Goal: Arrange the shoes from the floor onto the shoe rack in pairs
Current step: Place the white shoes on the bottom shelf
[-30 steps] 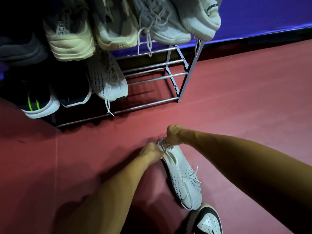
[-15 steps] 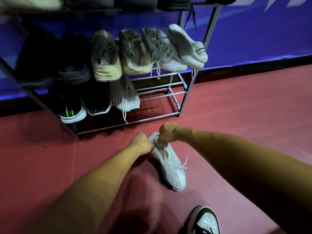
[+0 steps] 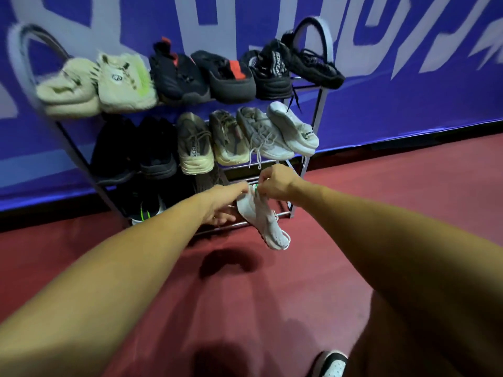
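Note:
A white knit shoe (image 3: pixel 261 219) hangs heel-up, toe-down, just in front of the bottom tier of the metal shoe rack (image 3: pixel 291 210). My right hand (image 3: pixel 275 183) pinches its heel tab from above. My left hand (image 3: pixel 226 202) holds the left side of the collar, with its lower fingers hanging loose beside the shoe. A matching knit shoe (image 3: pixel 209 179) lies in shadow on the bottom tier, partly hidden behind my left hand.
The top and middle tiers are filled with beige, black and grey-white shoes. Black shoes with a green stripe (image 3: pixel 144 212) sit bottom left. Bare rails show at the bottom right. A black-and-white shoe (image 3: pixel 332 363) is at the lower edge on the red floor.
Both hands lifted the white shoe off the floor and carried it up and forward to the rack's bottom tier. The view tilted up, showing the whole rack.

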Tool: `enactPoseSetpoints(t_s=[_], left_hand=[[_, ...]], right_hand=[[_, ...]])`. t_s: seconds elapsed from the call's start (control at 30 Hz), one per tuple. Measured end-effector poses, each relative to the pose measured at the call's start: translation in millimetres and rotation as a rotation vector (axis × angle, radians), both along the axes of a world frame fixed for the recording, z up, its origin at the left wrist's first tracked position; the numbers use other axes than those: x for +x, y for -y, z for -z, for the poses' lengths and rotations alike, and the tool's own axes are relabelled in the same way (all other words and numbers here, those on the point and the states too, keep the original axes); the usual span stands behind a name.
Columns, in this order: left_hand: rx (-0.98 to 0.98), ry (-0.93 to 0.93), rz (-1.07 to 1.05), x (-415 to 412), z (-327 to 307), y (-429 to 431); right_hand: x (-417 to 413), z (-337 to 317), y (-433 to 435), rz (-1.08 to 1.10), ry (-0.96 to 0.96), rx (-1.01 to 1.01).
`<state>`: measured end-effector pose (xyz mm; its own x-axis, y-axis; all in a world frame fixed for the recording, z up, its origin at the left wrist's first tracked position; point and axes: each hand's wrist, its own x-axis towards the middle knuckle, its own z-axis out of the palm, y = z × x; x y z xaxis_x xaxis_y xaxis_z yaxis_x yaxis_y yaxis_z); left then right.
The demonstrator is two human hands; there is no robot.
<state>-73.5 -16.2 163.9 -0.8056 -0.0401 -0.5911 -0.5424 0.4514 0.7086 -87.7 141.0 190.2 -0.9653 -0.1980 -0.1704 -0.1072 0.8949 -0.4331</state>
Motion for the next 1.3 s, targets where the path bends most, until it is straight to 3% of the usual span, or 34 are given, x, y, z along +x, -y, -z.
enactPoseSetpoints(t_s=[0.17,0.27,0.4,0.53,0.67,0.77,1.03,1.3], left_hand=[[0.170,0.126,-0.147,3,1,3],[0.180,0.201,-0.120,9,8,7],[0.201,0.247,-0.075,18,17,9],[0.331,0.224,-0.110,26,24,1],[0.426,0.179,-0.175,31,28,4],[0.475,0.161,-0.186,36,30,3],[0.602,0.118,-0.253,31,33,2],[0.679,0.067,-0.415,12,41,4]], right_hand=[[3,2,-3,0.191,0.086,-0.510],[12,-7,-5,0.153,0.197,-0.635],[6,-9,-10,0.131,0.349,-0.614],[3,-2,-12,0.344,0.301,-0.437],[18,1,-8,0.418,0.537,-0.288],[23,1,0,0.455,0.632,-0.287],[13,10,6,0.625,0.619,-0.390],[-13,27,13,0.571,0.604,-0.477]])
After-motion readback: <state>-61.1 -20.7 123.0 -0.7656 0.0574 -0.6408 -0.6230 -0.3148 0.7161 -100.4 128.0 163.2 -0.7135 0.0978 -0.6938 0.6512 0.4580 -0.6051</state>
